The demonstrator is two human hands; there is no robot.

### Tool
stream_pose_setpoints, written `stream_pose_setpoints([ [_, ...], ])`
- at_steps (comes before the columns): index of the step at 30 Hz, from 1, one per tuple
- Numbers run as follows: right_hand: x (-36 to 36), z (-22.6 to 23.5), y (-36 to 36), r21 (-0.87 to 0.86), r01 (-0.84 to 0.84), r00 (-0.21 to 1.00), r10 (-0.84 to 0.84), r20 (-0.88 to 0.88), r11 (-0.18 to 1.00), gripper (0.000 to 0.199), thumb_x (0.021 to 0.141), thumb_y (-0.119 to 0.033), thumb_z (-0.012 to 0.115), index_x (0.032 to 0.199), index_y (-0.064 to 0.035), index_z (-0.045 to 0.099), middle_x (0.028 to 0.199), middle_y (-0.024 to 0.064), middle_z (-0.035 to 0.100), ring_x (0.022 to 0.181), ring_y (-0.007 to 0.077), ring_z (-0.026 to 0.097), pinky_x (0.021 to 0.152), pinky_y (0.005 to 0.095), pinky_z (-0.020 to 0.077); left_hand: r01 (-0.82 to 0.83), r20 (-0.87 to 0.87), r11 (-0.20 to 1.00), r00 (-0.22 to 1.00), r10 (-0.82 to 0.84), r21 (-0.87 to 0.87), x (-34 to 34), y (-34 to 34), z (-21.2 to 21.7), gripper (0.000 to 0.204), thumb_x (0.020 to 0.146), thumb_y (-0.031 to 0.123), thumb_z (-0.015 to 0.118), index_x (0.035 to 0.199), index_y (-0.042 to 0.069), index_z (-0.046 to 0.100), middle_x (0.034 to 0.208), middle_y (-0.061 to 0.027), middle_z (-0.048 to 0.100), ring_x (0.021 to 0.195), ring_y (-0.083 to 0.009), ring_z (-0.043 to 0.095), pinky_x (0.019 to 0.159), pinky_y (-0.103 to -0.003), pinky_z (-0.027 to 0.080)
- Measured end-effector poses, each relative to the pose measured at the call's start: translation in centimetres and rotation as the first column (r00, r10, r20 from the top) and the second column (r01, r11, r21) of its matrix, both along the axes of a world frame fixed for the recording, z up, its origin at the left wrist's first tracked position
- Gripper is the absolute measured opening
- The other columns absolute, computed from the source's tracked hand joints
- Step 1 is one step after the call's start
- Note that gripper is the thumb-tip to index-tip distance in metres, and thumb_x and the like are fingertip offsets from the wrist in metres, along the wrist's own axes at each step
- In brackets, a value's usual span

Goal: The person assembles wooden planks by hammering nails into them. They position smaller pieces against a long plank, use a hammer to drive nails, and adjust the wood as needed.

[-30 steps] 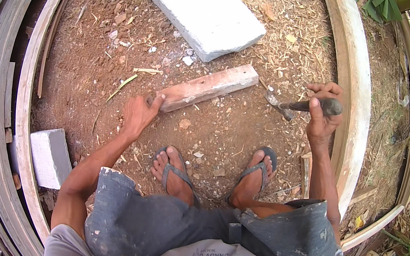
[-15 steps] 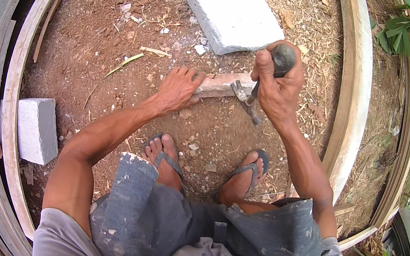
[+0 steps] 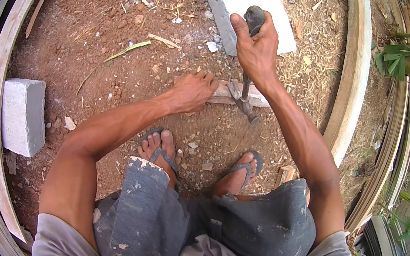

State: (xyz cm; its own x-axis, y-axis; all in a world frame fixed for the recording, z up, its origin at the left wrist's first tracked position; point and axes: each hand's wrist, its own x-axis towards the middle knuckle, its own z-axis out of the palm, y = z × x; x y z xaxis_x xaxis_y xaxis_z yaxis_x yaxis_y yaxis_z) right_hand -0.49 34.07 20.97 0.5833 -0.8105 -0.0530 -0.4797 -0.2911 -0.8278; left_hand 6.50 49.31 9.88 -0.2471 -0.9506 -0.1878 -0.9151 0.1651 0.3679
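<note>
Swung leftward from a second ago, our right hand [image 3: 258,54] holds the hammer [image 3: 245,88] tightly clenched over the wood [image 3: 260,100]. Far off lies the white block [image 3: 243,3]; nearer, the wood lies on the dirt [image 3: 131,82] beyond our feet [image 3: 162,146], its left end grasped by our left hand [image 3: 195,92]. Just right of that hand shows the hammer's head: a stray swing or slipping wood could bruise us.

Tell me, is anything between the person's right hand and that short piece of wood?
Only the hammer, gripped by the right hand; its head overlaps the wood in view, whether touching I can't tell. The left hand is at the wood's left end, off to the side. Nothing else visible blocks the way.
</note>
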Motion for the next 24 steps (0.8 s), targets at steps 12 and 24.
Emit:
stream_pose_setpoints([
  [12,3.3,0.8,-0.4,0.320,0.070,0.996,-0.085,0.033,0.945,0.043,0.093,-0.031,0.065,0.112,0.0061,0.056,0.083,0.0112,0.061,0.066,0.0151,0.059,0.055,0.0309,0.0487,0.187,-0.015,0.982,0.982,-0.186,0.026,3.1,0.1,0.1,0.040,0.071,0.008,0.066,0.107,-0.008,0.057,0.101,-0.0186,0.060,0.095,-0.0319,0.063,0.073,-0.041,0.057],
  [24,7.3,-0.8,-2.8,0.437,0.313,0.935,-0.353,0.012,0.843,0.032,0.092,-0.027,0.064,0.078,0.0013,0.059,0.059,0.0039,0.050,0.047,0.0126,0.046,0.041,0.0307,0.0388,0.291,-0.104,0.956,0.952,-0.287,0.029,6.3,-0.6,-1.0,0.044,0.070,0.012,0.068,0.108,-0.008,0.059,0.103,-0.0193,0.063,0.102,-0.0332,0.062,0.076,-0.042,0.056],
])
